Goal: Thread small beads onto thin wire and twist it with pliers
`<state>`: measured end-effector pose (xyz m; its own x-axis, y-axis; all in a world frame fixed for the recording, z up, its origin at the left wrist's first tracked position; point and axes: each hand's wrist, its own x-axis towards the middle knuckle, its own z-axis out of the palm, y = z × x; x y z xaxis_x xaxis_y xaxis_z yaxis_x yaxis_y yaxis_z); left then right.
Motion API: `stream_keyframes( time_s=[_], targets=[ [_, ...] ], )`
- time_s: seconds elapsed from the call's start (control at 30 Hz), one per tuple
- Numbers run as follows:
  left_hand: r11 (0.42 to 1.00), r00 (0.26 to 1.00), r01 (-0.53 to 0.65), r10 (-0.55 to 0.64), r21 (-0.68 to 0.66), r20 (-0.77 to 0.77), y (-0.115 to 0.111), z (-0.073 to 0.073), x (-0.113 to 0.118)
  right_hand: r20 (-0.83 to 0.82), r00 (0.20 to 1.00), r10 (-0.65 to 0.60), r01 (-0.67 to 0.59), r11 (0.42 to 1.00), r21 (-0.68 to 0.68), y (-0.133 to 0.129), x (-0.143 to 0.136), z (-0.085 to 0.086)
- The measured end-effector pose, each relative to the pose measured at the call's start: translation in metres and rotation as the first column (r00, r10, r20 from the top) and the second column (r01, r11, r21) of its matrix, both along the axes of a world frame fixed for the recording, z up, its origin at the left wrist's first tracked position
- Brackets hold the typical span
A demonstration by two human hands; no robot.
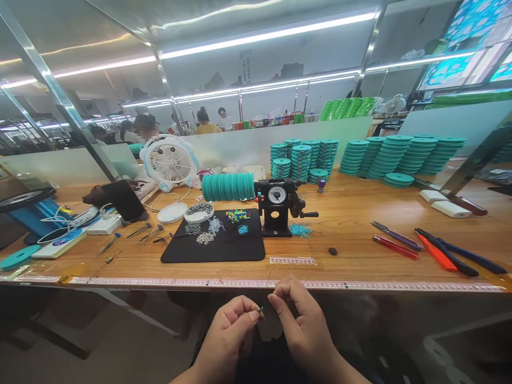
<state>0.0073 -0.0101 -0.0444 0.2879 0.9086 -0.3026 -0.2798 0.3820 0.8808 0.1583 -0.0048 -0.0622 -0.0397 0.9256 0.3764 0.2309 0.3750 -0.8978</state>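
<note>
My left hand, low in the middle of the view, pinches a tiny dark metal loop with a teal bit between thumb and forefinger. What the small piece is exactly, I cannot make out. Beside it on the right, my right hand has thumb and forefinger together; a fine dark strand shows near these fingertips, too thin to tell whether they grip it. Both hands are in front of the table edge, below the measuring tape strip. Beyond them, a black mat carries piles of small beads and metal fittings.
A black hand-cranked winder holds a row of teal spools. Pliers, a red cutter and tweezers lie right. Stacked teal spools and a white fan stand behind. People sit beyond the partition.
</note>
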Motion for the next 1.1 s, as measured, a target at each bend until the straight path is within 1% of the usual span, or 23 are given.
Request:
stream_keyframes(
  time_s=[0.1, 0.17, 0.33, 0.4, 0.5, 0.57, 0.63, 0.87, 1.1],
  targets=[
    [1.000, 0.998, -0.019, 0.021, -0.024, 0.056, -0.001, 0.002, 0.000, -0.020, 1.000, 0.018, -0.018, 0.999, -0.030, -0.001, 0.000, 0.000],
    [0.999, 0.997, -0.013, 0.016, -0.050, 0.077, -0.002, 0.003, 0.001, -0.049, 0.998, 0.042, -0.045, 0.998, -0.044, -0.001, 0.001, 0.001],
    [0.993, 0.992, 0.073, -0.062, -0.097, 0.108, -0.004, 0.003, 0.002, -0.124, 0.986, 0.107, -0.124, 0.983, -0.137, -0.001, 0.002, 0.008],
    [0.988, 0.989, 0.099, -0.084, -0.120, 0.120, -0.004, 0.002, 0.003, -0.193, 0.969, 0.152, -0.187, 0.966, -0.180, -0.001, 0.002, 0.012],
    [0.979, 0.985, 0.112, -0.087, -0.170, 0.149, -0.005, 0.002, 0.003, -0.349, 0.908, 0.233, -0.323, 0.919, -0.227, -0.001, 0.000, 0.013],
    [0.972, 0.982, 0.111, -0.076, -0.206, 0.171, -0.006, 0.002, 0.004, -0.426, 0.871, 0.246, -0.380, 0.886, -0.265, -0.002, -0.002, 0.012],
    [0.968, 0.981, 0.104, -0.061, -0.230, 0.185, -0.006, 0.001, 0.004, -0.455, 0.860, 0.233, -0.393, 0.870, -0.297, -0.003, -0.004, 0.010],
    [0.953, 0.975, 0.112, -0.051, -0.281, 0.216, -0.006, -0.003, 0.002, -0.476, 0.855, 0.206, -0.392, 0.857, -0.334, -0.001, -0.005, 0.011],
    [0.947, 0.965, 0.132, -0.055, -0.293, 0.255, -0.008, -0.003, 0.002, -0.498, 0.845, 0.195, -0.409, 0.835, -0.369, 0.000, -0.003, 0.010]
  ],
)
